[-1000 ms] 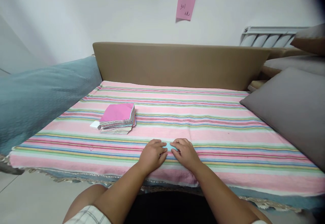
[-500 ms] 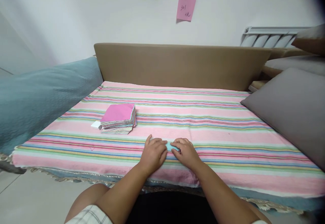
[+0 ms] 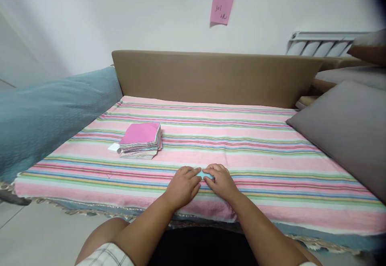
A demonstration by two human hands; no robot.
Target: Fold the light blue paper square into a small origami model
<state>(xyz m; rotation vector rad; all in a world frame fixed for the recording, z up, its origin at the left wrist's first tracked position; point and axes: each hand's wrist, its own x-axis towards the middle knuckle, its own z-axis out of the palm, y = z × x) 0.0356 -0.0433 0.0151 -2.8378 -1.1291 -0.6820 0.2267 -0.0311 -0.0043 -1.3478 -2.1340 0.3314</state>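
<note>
A small light-blue piece, seemingly folded paper point(image 3: 202, 174), lies low on the striped cloth point(image 3: 256, 159) between my hands. My left hand point(image 3: 182, 186) grips its left end, thumb and fingertips pressed together at the edge. At the other end, my right hand point(image 3: 221, 180) has its curled fingers and thumb on the paper. Most of the piece is covered by my fingers, so its full shape is hidden. Off to the left sits a stack of square coloured paper point(image 3: 141, 133) with a pink sheet on top.
Beside the stack lies a small white object point(image 3: 113, 148). A brown backrest point(image 3: 211, 77) runs along the wall. Grey cushions point(image 3: 346, 129) are piled at the right, and a blue-covered armrest point(image 3: 60, 105) is at the left. A pink note point(image 3: 222, 9) hangs on the wall.
My left hand has shifted slightly right along the light-blue paper, and its raised index finger has come down. My right hand stays about where it was.
</note>
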